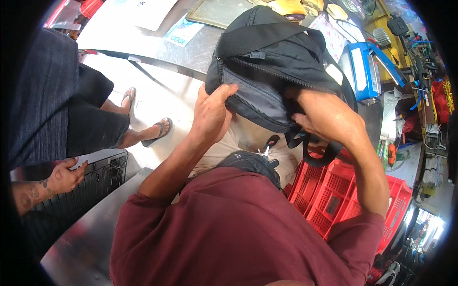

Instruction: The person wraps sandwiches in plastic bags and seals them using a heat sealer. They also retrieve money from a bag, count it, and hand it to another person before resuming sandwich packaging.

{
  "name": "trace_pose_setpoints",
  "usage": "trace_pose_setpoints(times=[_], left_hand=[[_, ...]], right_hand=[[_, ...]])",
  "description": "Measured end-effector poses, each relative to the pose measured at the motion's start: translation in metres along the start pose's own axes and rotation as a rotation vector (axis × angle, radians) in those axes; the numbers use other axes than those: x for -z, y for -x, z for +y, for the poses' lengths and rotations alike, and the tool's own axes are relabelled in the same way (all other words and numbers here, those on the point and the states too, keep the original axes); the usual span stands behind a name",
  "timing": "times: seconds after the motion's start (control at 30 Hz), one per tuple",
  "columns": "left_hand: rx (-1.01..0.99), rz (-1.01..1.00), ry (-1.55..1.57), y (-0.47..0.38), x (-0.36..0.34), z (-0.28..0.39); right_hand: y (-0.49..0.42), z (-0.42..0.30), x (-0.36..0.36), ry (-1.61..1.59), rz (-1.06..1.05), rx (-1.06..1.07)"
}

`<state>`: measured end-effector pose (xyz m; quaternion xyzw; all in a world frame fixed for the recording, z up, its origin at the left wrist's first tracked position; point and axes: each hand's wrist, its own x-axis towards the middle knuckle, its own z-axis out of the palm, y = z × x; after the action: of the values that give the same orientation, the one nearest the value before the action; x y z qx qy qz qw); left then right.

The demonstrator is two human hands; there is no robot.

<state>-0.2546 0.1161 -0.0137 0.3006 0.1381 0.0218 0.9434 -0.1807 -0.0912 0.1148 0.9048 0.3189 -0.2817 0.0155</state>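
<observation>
A black fabric bag with a wide strap and an unzipped main pocket is held up before me, at the edge of a metal table. My left hand grips the lower left rim of the opening, thumb on the grey lining. My right hand reaches into the right side of the opening; its fingers are mostly hidden inside, so what they touch cannot be seen. A black strap loops down below the right wrist.
On the metal table lie a banknote, a tray and bread buns. A blue lamp stands at right. Red plastic crates are low at right. Another person stands at left, a hand hanging by a wire rack.
</observation>
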Motion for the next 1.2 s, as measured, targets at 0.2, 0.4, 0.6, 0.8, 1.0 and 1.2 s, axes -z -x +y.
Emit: trace_pose_setpoints(times=[0.2,0.4,0.6,0.8,1.0,1.2], left_hand=[[-0.072,-0.078,-0.052,0.001,0.003,0.005],[0.283,-0.115,-0.269,0.056,-0.014,-0.021],[0.080,-0.314,-0.424,0.047,-0.035,-0.054],[0.106,-0.240,-0.701,0.029,-0.034,-0.057],[-0.177,-0.405,-0.940,0.021,-0.025,-0.073],[-0.193,-0.240,-0.734,0.029,-0.016,-0.055]], right_hand=[[0.002,-0.003,-0.001,0.164,-0.087,-0.011],[0.017,-0.002,-0.010,0.261,0.069,0.195],[0.021,0.000,0.001,0.225,0.253,0.354],[0.009,0.004,-0.003,0.109,0.490,0.439],[-0.073,-0.040,0.011,0.002,0.789,0.648],[-0.050,-0.043,0.002,-0.175,0.550,0.447]])
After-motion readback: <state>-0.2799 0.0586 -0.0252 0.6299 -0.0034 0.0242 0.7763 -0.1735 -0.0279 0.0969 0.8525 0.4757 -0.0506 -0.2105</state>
